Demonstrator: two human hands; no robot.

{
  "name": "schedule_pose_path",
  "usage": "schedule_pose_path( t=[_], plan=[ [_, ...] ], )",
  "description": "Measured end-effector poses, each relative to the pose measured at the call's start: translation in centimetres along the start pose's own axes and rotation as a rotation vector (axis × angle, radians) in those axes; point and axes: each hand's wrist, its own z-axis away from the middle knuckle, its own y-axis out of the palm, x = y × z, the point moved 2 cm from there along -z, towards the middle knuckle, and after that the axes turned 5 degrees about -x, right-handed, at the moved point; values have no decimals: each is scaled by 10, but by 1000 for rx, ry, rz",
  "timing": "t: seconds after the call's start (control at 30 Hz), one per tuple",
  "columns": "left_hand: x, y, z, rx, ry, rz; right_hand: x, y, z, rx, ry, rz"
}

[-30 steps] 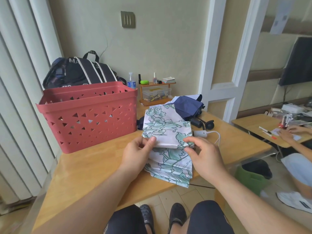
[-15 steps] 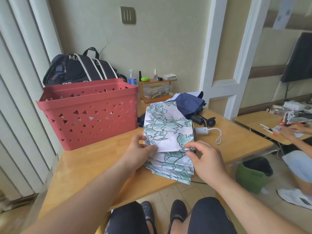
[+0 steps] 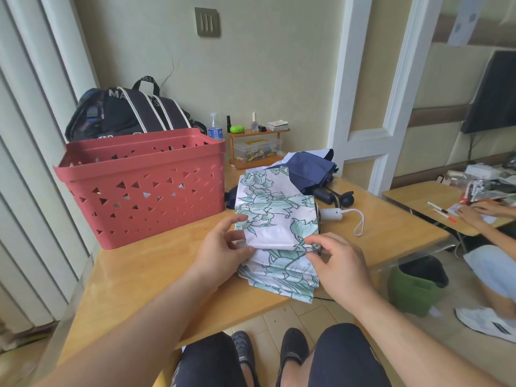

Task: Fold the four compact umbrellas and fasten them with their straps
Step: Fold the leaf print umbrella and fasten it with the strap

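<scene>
Wooden table (image 3: 139, 275) fills the middle of the view, my knees under its near edge. Red plastic basket (image 3: 145, 185) with triangle cut-outs stands on the left part of the table, black striped backpack (image 3: 131, 110) behind it against the wall. Floral umbrella (image 3: 276, 236) – white canopy with green leaf print – lies on the table right of the basket, fabric pleated in flat layers, near end hanging slightly over the table edge. Navy umbrella (image 3: 307, 171) lies just behind it, bunched and not strapped, its dark handle (image 3: 324, 195) poking out to the right. White handle (image 3: 331, 214) with a white wrist loop (image 3: 360, 223) sticks out beside the floral canopy's right side, resting on the table.

My left hand (image 3: 220, 255) is at the left edge of the floral fabric, thumb and fingers pinching a fold of the top layer, index finger raised loose. My right hand (image 3: 337, 263) is at the right edge – fingertips curled, nipping the fabric edge between thumb and forefinger. Both hands hold the same top fold, one on each side.

Small wooden shelf (image 3: 258, 148) with bottles and a clear box sits at the back of the table. Green bin (image 3: 416, 286) stands on the floor right of the table. Another person's hand (image 3: 474, 215) rests on a second table at far right.
</scene>
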Motion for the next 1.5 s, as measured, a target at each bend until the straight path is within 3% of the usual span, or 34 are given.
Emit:
schedule_pose_path(
  t=[0.23,0.5,0.57,0.7,0.8,0.93,1.07,1.2,1.33,1.5],
  plan=[
    [-1,-7,-2,-57,241,-406,0,0,-4,-41,-13,17],
    [0,-14,1,-103,316,-553,-5,-1,-3,-56,-76,122],
    [2,-15,0,-89,367,-630,-7,-2,-1,-51,-146,179],
    [4,-16,-1,-2,430,-847,-1,-6,5,71,-469,375],
    [-6,-14,-3,70,417,-982,-1,-7,0,161,-535,361],
    [-38,14,-13,34,507,-913,-7,-2,-5,284,-488,318],
    [-48,57,-35,238,617,-1052,-9,-1,-1,337,-403,317],
    [-19,71,-39,465,457,-1287,-1,-6,2,412,-328,345],
    [-2,72,-30,527,408,-1368,12,-15,-8,498,-225,342],
    [-4,74,-28,535,390,-1373,21,4,-45,213,-98,228]
  ],
)
